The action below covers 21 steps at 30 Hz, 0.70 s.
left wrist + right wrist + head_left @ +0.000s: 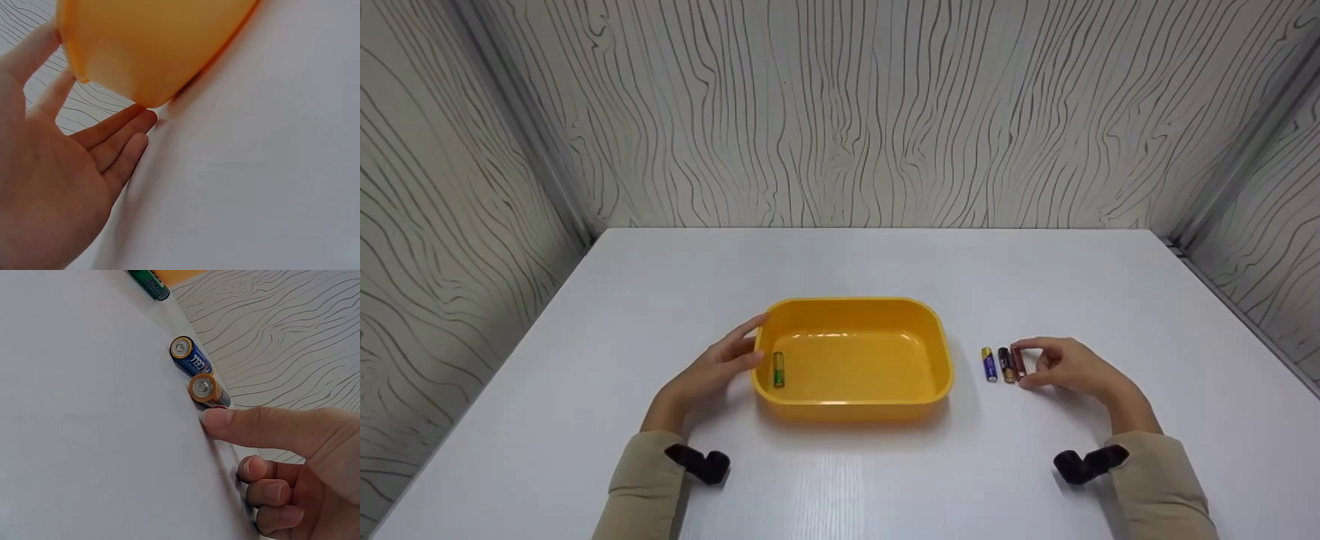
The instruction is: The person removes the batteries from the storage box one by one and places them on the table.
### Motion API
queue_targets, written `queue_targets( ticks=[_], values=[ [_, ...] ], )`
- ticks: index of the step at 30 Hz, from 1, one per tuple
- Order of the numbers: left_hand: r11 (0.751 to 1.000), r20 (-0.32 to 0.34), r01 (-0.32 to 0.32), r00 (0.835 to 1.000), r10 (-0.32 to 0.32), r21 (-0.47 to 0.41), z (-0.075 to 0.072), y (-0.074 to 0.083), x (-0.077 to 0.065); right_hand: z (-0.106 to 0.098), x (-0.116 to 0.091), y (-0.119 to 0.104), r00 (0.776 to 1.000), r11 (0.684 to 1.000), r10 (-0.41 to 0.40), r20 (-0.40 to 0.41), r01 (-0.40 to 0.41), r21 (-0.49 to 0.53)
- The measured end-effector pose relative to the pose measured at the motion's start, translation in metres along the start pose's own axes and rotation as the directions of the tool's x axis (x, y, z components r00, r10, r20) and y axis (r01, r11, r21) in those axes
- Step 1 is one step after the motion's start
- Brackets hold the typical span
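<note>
My left hand (712, 371) rests against the left side of a yellow plastic bin (851, 412), its fingers fairly straight; the left wrist view shows fingertips touching the wall of the bin (152, 50). On the table right of the bin, my right hand (1072, 369) pinches a dark red battery (1018, 361) between thumb and index finger, at its two ends. Only a sliver of it shows past the thumb in the right wrist view. Beside it lie a black battery with a copper end (1006, 365) and a blue and yellow battery (988, 364).
A green and gold battery (778, 370) lies inside the bin near its left wall. In the right wrist view a green battery (149, 282) appears at the top edge. The white table (877, 262) ends at a wood-grain patterned wall (840, 112).
</note>
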<state>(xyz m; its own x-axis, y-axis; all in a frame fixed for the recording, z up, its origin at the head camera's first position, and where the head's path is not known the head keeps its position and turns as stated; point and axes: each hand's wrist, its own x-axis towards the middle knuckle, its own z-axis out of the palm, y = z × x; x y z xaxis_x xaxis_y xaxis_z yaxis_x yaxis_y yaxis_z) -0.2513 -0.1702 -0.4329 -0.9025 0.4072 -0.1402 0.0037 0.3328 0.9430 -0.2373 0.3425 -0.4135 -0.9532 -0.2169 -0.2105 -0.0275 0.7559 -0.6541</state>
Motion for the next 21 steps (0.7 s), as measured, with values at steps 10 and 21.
queue_targets(
  ticks=[10, 21],
  values=[
    [1.000, 0.004, -0.006, 1.000, 0.006, 0.007, 0.0013, -0.0009, 0.0010, -0.0006, -0.0009, -0.0004, 1.000, 1.000, 0.010, 0.026, -0.011, 0.012],
    [1.000, 0.018, -0.026, 0.999, 0.026, -0.002, 0.0004, -0.0013, 0.0000, -0.0051, -0.0029, -0.0025, 0.999, 0.997, -0.044, 0.030, 0.042, 0.069]
  ],
)
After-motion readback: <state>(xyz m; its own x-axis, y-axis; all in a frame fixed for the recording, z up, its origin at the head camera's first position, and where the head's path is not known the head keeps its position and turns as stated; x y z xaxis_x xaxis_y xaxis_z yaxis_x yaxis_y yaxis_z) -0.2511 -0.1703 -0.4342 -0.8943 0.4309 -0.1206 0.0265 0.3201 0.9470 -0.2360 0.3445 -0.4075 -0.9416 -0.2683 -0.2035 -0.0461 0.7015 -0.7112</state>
